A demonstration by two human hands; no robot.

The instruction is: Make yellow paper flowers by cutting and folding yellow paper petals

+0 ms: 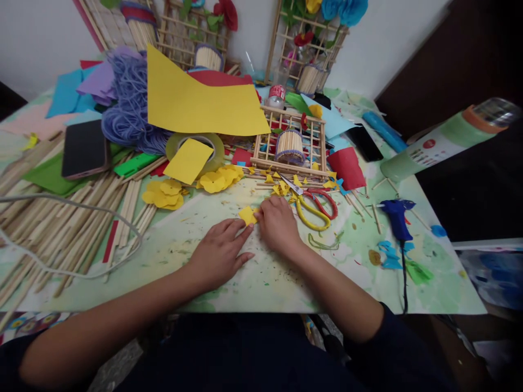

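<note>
A small yellow paper piece (247, 215) lies on the table between my hands. My left hand (220, 251) rests at its lower left, index fingertip at the paper's lower edge, with the thumb apart and the fingers spread. My right hand (278, 222) is at the paper's right edge, its fingers curled together with thumb and fingertip pinching the corner. Just right of that hand lie scissors (314, 209) with yellow and red handles, among yellow paper scraps (281, 188). Yellow paper flowers (220, 178) sit beyond my left hand.
Wooden sticks (77, 228), a cable and a phone (85, 148) cover the left side. Behind are yellow sheets (204, 106), a tape roll (219, 147) and a stick frame (321, 144). On the right stand a bottle (441, 144) and a blue glue gun (398, 218).
</note>
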